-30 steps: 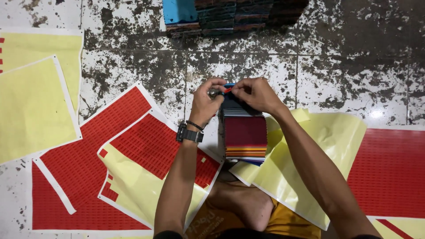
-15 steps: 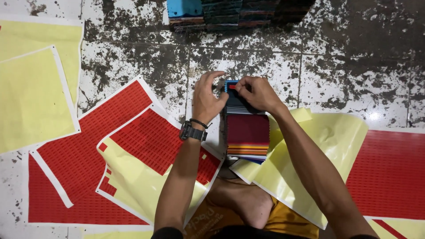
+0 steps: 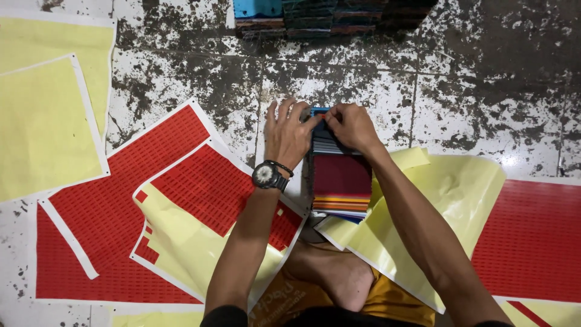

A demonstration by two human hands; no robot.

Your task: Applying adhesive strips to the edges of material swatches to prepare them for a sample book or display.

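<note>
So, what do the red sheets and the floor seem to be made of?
The red sheets look like thin matte sticker paper: small cut rectangles in rows, white margins, yellow backing bare where pieces are gone. The floor looks like glazed white tile, worn dark in patches, with grout lines.

Red label sheets [image 3: 121,200]: two overlapping, white-edged, lying flat on the floor left of the person's arms; grids of small red rectangles. The upper sheet is partly stripped, showing yellow backing [image 3: 181,242]. Another red label sheet [image 3: 532,236] lies at far right, partly under a curled yellow backing sheet [image 3: 436,206]. Plain yellow backing sheets [image 3: 42,121] lie at upper left. A small red label [image 3: 319,115] sits at the top of the coloured stack [image 3: 341,175], pinched between the fingertips of the left hand [image 3: 287,136] and right hand [image 3: 351,127]. A row of stacked packs [image 3: 315,15], blue and dark, stands at the top edge.
</note>
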